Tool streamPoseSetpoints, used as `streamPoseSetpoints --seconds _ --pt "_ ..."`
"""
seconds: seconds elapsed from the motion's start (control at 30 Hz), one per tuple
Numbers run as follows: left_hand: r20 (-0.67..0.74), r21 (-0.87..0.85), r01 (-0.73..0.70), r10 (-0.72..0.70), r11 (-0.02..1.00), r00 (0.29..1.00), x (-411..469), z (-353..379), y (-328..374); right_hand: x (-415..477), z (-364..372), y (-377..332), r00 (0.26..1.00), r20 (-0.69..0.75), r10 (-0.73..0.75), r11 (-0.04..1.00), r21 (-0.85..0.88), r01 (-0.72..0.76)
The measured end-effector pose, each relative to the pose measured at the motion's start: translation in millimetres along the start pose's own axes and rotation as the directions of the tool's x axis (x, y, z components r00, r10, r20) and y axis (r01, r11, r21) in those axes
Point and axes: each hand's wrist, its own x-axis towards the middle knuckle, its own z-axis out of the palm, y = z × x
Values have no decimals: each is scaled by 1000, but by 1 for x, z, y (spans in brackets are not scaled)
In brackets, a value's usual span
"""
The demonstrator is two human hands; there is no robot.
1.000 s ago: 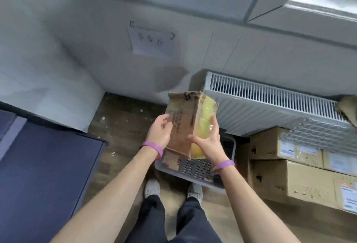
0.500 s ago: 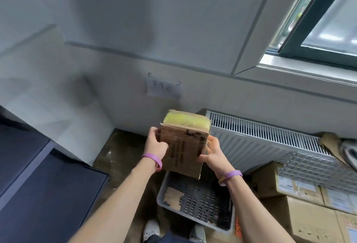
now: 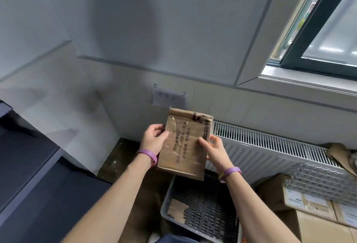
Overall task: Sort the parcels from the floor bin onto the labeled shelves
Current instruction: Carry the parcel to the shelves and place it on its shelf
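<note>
- Head view, far left: a dark flat surface (image 3: 29,175) runs along the wall. Whether it is one of the labeled shelves cannot be told from here.
- The left hand (image 3: 154,140) grips the parcel's left edge, with the thumb on the front face and the fingers curled behind. A purple wristband (image 3: 147,154) sits on that wrist.
- The taped cardboard parcel (image 3: 185,144) is held in the air between both hands. It is just below a paper wall label (image 3: 168,96) and above the grey perforated floor bin (image 3: 202,213).
- Its long axis stands nearly upright, leaning slightly. The folded, taped top end points up toward the wall label, and the broad printed face is turned to the camera. The print runs along the long axis and is too blurred to read.
- The right hand (image 3: 214,150) pinches the right edge, with the thumb pressed on the front and the fingers behind.
- Right of the bin, a white radiator (image 3: 270,146) stands against the wall, with stacked cardboard boxes (image 3: 318,213) in front of it.
- Risk: the glossy tape looks slick and both grips are only on the edges, so a loosened pinch while turning could drop the parcel back into the bin.
- Risk: if the print is misread, the parcel may go to the wrong shelf.
- Risk: a swing to the right could knock the parcel's corner against the radiator.
</note>
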Motion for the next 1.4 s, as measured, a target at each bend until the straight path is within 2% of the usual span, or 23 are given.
streamPoseSetpoints --seconds 0.1,0.23,0.3,0.4,0.53,0.6,0.73,0.8,0.9,1.0,1.07,1.13,1.2,1.3,1.4 --pt "37 -22 34 -33 999 999 2 -5 11 4 4 0 998 -49 32 999 -40 -34" --pt "208 -98 160 -137 982 969 4 -12 21 11 5 3 993 -115 31 992 -120 -45" --pt "260 -86 136 -110 987 959 5 -13 22 14 4 2 993 -118 10 978 -204 -34" --pt "269 78 -12 -10 997 963 7 -10 14 17 4 0 994 -111 -5 962 -271 -26" --pt "245 191 -137 88 972 966 11 -9 4 18 4 2 990 -138 -30 954 -301 -12" --pt "234 220 -103 50 970 971 13 -12 -1 18 1 4 987 -161 -30 961 -276 -16" --pt "281 161 136 -177 978 943 12 -12 -3 19 -3 4 984 -178 -9 972 -233 -34" --pt "336 88 156 -177 984 925 10 -9 -2 19 -2 2 985 -174 -7 972 -231 -34" --pt "343 -22 136 -120 991 932 8 -5 0 20 -1 0 987 -159 -19 971 -237 -19" --pt "310 28 18 -25 999 950 5 -1 3 19 1 -5 992 -112 -58 952 -306 21" --pt "214 148 -97 64 984 975 0 7 5 16 7 -13 996 -64 -56 969 -246 38" --pt "87 284 -145 125 948 988 -6 16 9 14 16 -21 998 35 52 999 5 -52" --pt "17 310 -137 138 941 990 -8 22 12 16 20 -22 989 95 116 971 200 -133" --pt "77 158 -138 127 978 989 -6 19 15 18 22 -22 996 88 28 986 164 -43" --pt "98 -33 -87 90 996 991 -2 11 16 23 15 -12 994 -110 -26 993 108 38"
